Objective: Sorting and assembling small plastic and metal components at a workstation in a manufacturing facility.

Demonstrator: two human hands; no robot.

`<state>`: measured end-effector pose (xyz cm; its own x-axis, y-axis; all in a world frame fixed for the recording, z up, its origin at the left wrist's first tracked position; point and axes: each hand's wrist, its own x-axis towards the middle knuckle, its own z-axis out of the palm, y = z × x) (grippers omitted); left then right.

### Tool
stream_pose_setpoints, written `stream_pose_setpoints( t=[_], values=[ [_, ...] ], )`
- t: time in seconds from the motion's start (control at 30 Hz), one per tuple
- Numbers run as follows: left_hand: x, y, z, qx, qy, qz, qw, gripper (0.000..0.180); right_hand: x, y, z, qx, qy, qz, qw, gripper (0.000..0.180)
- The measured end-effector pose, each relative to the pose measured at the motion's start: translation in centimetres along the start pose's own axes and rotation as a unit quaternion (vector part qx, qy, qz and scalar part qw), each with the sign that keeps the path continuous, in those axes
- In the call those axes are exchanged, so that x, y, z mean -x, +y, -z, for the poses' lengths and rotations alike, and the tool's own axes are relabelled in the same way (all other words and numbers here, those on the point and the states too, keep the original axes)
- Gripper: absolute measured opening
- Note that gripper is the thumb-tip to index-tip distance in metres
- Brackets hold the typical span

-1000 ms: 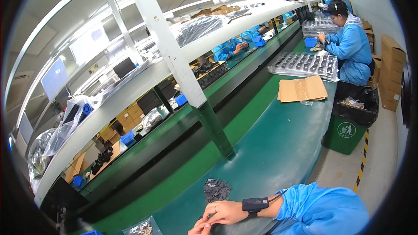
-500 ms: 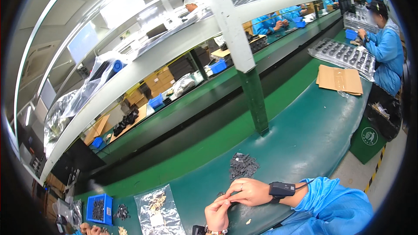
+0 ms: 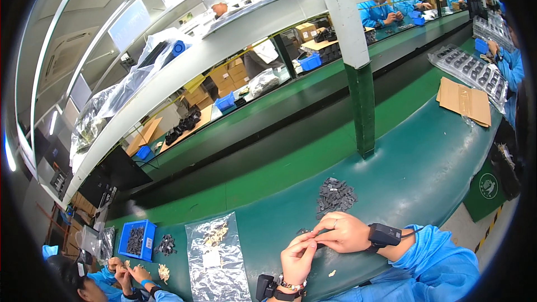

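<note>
My left hand (image 3: pixel 298 258) and my right hand (image 3: pixel 342 231) meet over the green tabletop with their fingertips pinched together. Whatever lies between the fingers is too small and too covered to make out. Just beyond them is a heap of small dark grey pieces (image 3: pixel 335 196), and a few more dark bits show partly behind my fingers. A tiny beige piece (image 3: pixel 332 273) lies on the table near my right wrist. To the left of my hands, a clear plastic bag (image 3: pixel 218 277) lies flat with small beige pieces (image 3: pixel 216 236) on it or in it.
A blue bin (image 3: pixel 146 250) of dark pieces stands at the left, beside a co-worker's hands (image 3: pixel 131 271). A green post (image 3: pixel 362 112) rises from the table. Cardboard sheets (image 3: pixel 463 102) and a clear tray of black parts (image 3: pixel 472 72) lie at the far right.
The view has swung left and tilted, so the scene sits further right and more of the co-worker at the left shows. My hands keep the same pinch.
</note>
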<state>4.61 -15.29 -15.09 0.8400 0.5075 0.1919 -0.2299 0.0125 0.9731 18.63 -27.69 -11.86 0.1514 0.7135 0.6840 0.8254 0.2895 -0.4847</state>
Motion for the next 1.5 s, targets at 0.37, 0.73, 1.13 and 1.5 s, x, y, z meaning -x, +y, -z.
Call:
stream_pose_setpoints(
  t=[0.37,0.73,1.13,1.5],
  values=[
    [0.13,-0.50,0.17,-0.041,-0.006,-0.009,0.999,0.011,-0.68,-0.44,0.52,0.007,-0.003,0.019,1.000,0.015],
    [0.12,-0.26,-0.02,0.013,0.005,0.007,1.000,0.011,-0.66,-0.32,0.18,-0.020,0.003,0.015,1.000,0.015],
    [0.16,-0.29,0.04,-0.021,-0.004,-0.006,1.000,0.013,-0.37,-0.08,0.08,-0.015,0.007,0.011,1.000,0.014],
    [0.11,-0.51,0.12,-0.009,-0.010,-0.014,1.000,0.013,-0.43,0.01,0.18,-0.022,0.000,0.014,1.000,0.015]
  ],
)
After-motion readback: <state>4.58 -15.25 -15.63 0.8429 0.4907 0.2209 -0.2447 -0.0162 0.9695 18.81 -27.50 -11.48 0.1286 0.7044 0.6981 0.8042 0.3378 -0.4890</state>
